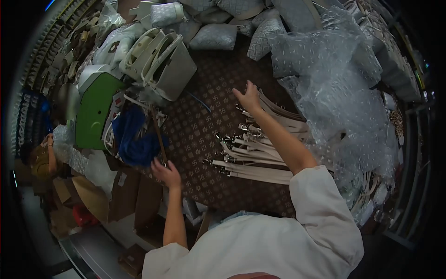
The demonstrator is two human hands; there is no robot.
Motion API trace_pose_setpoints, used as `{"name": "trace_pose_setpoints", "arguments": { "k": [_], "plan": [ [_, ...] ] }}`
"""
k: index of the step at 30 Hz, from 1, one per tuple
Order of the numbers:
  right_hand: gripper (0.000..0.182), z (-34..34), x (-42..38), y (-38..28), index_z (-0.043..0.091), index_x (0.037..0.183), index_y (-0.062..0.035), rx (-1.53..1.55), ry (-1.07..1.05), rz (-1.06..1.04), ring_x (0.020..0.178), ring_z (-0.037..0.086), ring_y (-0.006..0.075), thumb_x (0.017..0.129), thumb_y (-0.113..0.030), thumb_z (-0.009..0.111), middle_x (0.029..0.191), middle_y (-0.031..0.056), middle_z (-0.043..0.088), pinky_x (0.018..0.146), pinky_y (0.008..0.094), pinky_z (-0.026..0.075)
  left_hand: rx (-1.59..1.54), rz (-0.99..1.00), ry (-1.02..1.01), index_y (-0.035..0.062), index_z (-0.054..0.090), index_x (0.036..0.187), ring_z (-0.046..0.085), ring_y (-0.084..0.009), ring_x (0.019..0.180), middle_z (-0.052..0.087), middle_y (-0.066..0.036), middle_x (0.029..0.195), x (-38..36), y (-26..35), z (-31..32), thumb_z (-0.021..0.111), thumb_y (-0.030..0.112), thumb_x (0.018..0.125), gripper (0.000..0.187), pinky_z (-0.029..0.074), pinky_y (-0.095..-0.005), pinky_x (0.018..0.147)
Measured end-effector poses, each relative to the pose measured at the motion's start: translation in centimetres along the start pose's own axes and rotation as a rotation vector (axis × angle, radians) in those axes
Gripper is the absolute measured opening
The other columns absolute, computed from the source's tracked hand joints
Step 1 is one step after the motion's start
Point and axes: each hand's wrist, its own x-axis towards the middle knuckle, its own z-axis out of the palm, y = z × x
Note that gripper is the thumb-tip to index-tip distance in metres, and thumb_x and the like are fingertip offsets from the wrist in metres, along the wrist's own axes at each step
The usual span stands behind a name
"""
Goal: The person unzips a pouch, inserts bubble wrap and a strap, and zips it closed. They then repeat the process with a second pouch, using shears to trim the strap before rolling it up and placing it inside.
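Note:
My right hand (250,98) reaches over the far end of a row of cream straps (253,173) with metal clasps, its thumb and fingers apart and nothing between them. The straps lie side by side on a brown patterned table cover (197,139), clasp ends pointing left. At the table's left edge, my left hand (168,176) has its fingers spread, close to a crumpled blue cloth (132,137). A thin brown strip (159,132) runs along that cloth down toward my left fingertips.
Cream handbags (173,69) stand at the back left, beside a green board (95,114). Silvery patterned cushions (213,37) line the far side. Clear plastic wrap (332,102) is heaped on the right. Cardboard boxes (123,195) sit lower left, near another person (42,160).

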Motion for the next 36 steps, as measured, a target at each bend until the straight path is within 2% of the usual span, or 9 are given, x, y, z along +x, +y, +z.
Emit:
{"name": "trace_pose_setpoints", "arguments": {
  "k": [3,5,14,23,25,28,31,33,36],
  "plan": [
    [0.101,-0.5,7.9,1.6,0.025,0.126,0.0115,0.027,0.301,0.220,0.117,0.036,0.0410,0.059,-0.046,0.074,0.130,0.0312,0.028,0.098,0.0410,0.031,0.450,0.037,-0.298,0.0091,0.029,0.133,0.020,-0.0371,0.127,0.021,-0.020,0.137,-0.6,4.3,6.9,0.041,0.034,0.090,0.051,0.019,-0.0530,0.100],
    [0.104,-0.4,14.0,4.2,0.026,0.125,0.0122,-0.118,0.767,-0.068,0.120,0.034,0.0408,0.056,-0.048,0.076,0.130,0.0325,0.028,0.099,0.0418,0.028,0.380,0.014,-0.369,0.0107,0.030,0.133,0.016,-0.0366,0.129,0.019,-0.019,0.139,0.7,5.2,6.9,0.039,0.036,0.090,0.050,0.018,-0.0533,0.101],
    [0.054,0.3,14.4,0.9,0.049,0.105,0.0046,0.676,0.705,0.426,0.104,0.050,0.0319,0.065,-0.025,0.069,0.114,0.0183,0.051,0.080,0.0388,0.045,0.330,0.004,-0.404,0.0136,0.032,0.133,0.012,-0.0353,0.131,0.018,-0.016,0.140,0.2,4.6,6.8,0.039,0.037,0.090,0.049,0.017,-0.0528,0.102],
    [0.038,-5.6,-20.4,-2.5,0.048,0.109,-0.0010,1.485,-0.358,0.764,0.093,0.054,0.0183,0.075,-0.012,0.061,0.104,0.0082,0.054,0.080,0.0331,0.044,0.240,0.118,-0.405,0.0099,0.038,0.129,0.026,-0.0322,0.127,0.031,-0.016,0.134,0.2,0.3,6.8,0.042,0.039,0.089,0.049,0.027,-0.0485,0.099],
    [0.041,-7.7,-24.9,-2.3,0.046,0.112,-0.0004,1.484,-0.280,0.651,0.096,0.053,0.0183,0.075,-0.010,0.062,0.107,0.0086,0.053,0.082,0.0325,0.043,-1.217,-0.415,-0.759,0.0032,0.041,0.125,0.051,-0.0210,0.106,0.053,-0.009,0.118,0.1,-0.4,4.7,0.043,0.045,0.088,0.056,0.042,-0.0343,0.088],
    [0.052,-10.9,-30.2,-2.3,0.039,0.119,-0.0009,1.495,-0.231,0.487,0.104,0.049,0.0179,0.073,-0.006,0.064,0.112,0.0086,0.051,0.089,0.0305,0.038,-1.800,-0.803,-1.009,-0.0012,0.043,0.121,0.053,-0.0211,0.098,0.056,-0.009,0.110,-4.2,6.3,-4.6,0.043,0.051,0.086,0.062,0.041,-0.0356,0.087],
    [0.057,-12.0,-33.9,0.5,0.036,0.122,-0.0023,1.211,-0.277,0.475,0.106,0.048,0.0177,0.073,-0.006,0.065,0.115,0.0086,0.050,0.090,0.0307,0.038,-1.893,-1.013,-1.197,0.0060,0.043,0.124,0.051,-0.0219,0.105,0.053,-0.007,0.116,-8.1,13.3,-9.1,0.045,0.056,0.083,0.065,0.038,-0.0361,0.092],
    [0.071,-13.9,-34.9,0.8,0.027,0.131,-0.0039,0.552,-0.776,0.340,0.111,0.044,0.0192,0.071,-0.003,0.066,0.120,0.0096,0.046,0.094,0.0316,0.035,-1.604,-1.177,-1.064,0.0068,0.045,0.122,0.050,-0.0220,0.105,0.052,-0.007,0.117,-8.9,13.7,-8.2,0.043,0.051,0.085,0.058,0.037,-0.0362,0.092],
    [0.076,-16.2,-38.4,2.1,0.016,0.137,-0.0051,0.762,-0.322,0.254,0.121,0.035,0.0223,0.076,-0.011,0.062,0.131,0.0115,0.037,0.100,0.0303,0.027,-1.645,-0.869,-1.015,0.0063,0.048,0.117,0.049,-0.0206,0.105,0.051,-0.008,0.117,-9.5,13.6,-8.0,0.047,0.036,0.087,0.042,0.038,-0.0349,0.090]
  ]
}}
